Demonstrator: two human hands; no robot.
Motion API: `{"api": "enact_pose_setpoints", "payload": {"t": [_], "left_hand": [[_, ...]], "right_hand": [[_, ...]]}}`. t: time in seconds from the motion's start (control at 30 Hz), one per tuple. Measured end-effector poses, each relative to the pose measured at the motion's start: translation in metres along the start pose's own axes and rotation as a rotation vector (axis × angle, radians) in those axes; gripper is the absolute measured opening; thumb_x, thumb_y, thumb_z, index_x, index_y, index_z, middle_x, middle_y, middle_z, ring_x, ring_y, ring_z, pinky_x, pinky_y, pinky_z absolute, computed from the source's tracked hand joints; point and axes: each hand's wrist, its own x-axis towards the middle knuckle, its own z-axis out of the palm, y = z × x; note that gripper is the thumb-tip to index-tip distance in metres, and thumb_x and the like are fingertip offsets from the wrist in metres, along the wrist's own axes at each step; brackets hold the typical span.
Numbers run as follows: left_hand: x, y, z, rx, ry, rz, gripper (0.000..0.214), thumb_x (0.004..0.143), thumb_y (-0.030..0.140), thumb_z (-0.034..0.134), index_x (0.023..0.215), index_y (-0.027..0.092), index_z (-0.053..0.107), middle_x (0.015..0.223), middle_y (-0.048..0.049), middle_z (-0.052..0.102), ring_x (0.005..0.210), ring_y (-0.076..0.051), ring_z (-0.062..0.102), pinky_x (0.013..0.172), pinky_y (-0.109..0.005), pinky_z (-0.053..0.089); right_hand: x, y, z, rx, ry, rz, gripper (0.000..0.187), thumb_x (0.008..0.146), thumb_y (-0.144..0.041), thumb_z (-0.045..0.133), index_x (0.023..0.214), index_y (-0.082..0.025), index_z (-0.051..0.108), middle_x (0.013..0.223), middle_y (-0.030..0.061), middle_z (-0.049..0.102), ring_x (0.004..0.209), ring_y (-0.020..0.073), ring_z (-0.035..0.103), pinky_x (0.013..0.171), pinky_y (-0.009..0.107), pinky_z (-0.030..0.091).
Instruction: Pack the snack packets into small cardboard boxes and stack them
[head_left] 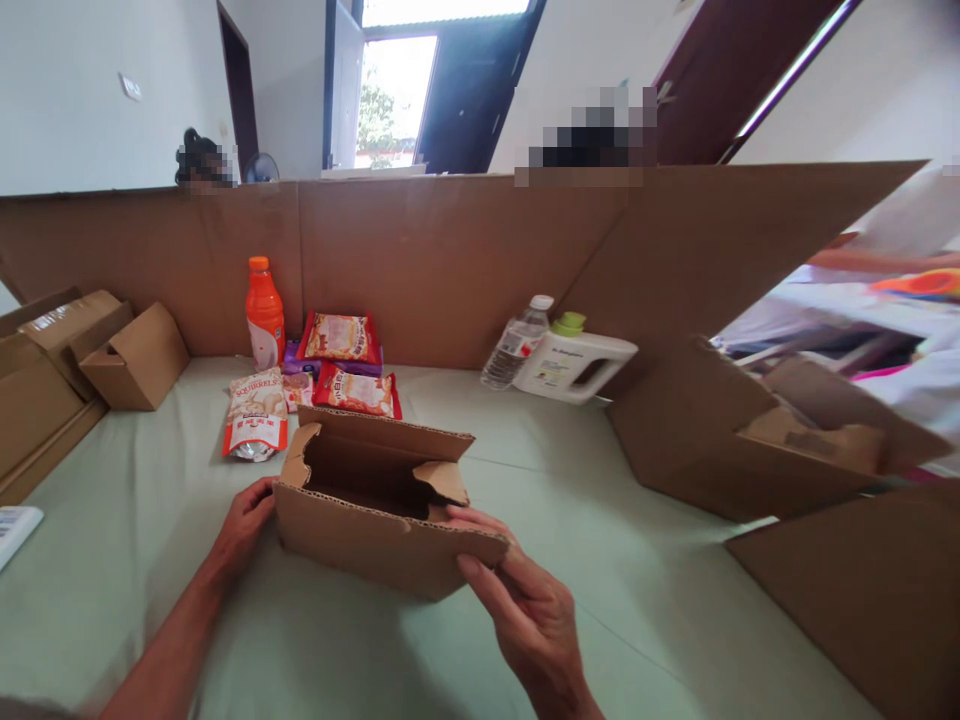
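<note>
An open-topped cardboard box (360,535) sits in front of me on the green cloth, slightly turned, its top flaps raised and its inside dark. My right hand (525,600) pinches the box's front right edge, thumb outside and fingers over the rim. At the left end, my left hand (244,525) is closed against the box's side, its fingertips partly hidden. Just behind the box lie a silver-and-red snack pouch (256,415), a red snack packet (358,390) and another red packet (341,338) resting on a purple package (300,362).
An orange bottle (265,315) stands by the tall cardboard wall (420,260). A clear water bottle (517,345) and a white jug with a green cap (574,362) lean at the right. Cardboard boxes (139,355) stand left; cardboard panels (855,590) rise right. People are beyond the wall.
</note>
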Motion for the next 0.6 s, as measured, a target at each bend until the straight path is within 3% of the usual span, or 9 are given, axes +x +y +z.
{"api": "enact_pose_setpoints", "payload": {"t": [0.47,0.6], "left_hand": [[-0.0007,-0.0003,0.0009,-0.004,0.042,0.000,0.042,0.080,0.050,0.070,0.105,0.017,0.076,0.106,-0.0064,0.077,0.103,-0.029,0.066,0.089,-0.033,0.049],[-0.0012,-0.0015,-0.0033,-0.020,0.102,-0.016,0.042,0.077,0.048,0.071,0.104,0.016,0.075,0.095,-0.0053,0.078,0.090,-0.026,0.068,0.078,-0.030,0.050]], "right_hand": [[-0.0017,0.0022,0.0027,0.028,0.024,0.036,0.020,0.094,-0.029,0.062,0.103,-0.027,0.079,0.111,0.0093,0.076,0.111,0.0287,0.068,0.092,0.042,0.058],[0.0025,-0.0016,0.0072,0.070,-0.001,0.038,0.019,0.094,-0.029,0.061,0.101,-0.027,0.079,0.106,0.0089,0.077,0.112,0.0302,0.067,0.094,0.045,0.056]]}}
